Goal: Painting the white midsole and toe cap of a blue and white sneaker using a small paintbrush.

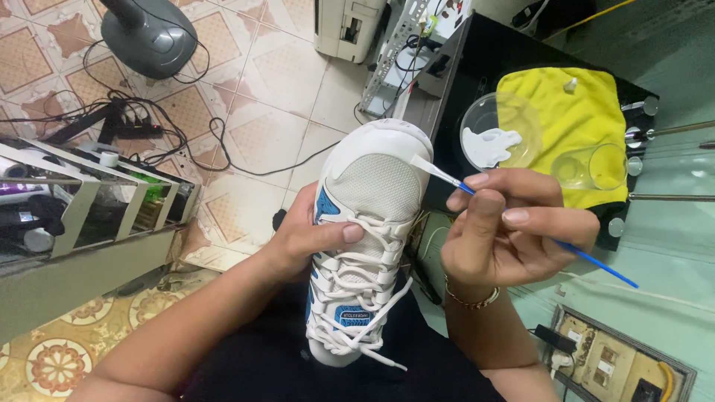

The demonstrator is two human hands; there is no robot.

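Observation:
My left hand [309,238] grips a white sneaker with blue accents [369,223] by its side, thumb across the laces, toe pointing away from me. My right hand [506,227] holds a thin blue-handled paintbrush [588,257]; its white-loaded tip [421,165] touches the right edge of the shoe's toe area. The shoe rests upright over my lap.
A clear round dish with white paint [499,130] and a clear cup [592,167] sit on a yellow cloth [573,112] atop a black surface. A fan base [149,33] and tangled cables [149,126] lie on the tiled floor. A metal rack [89,201] stands at left.

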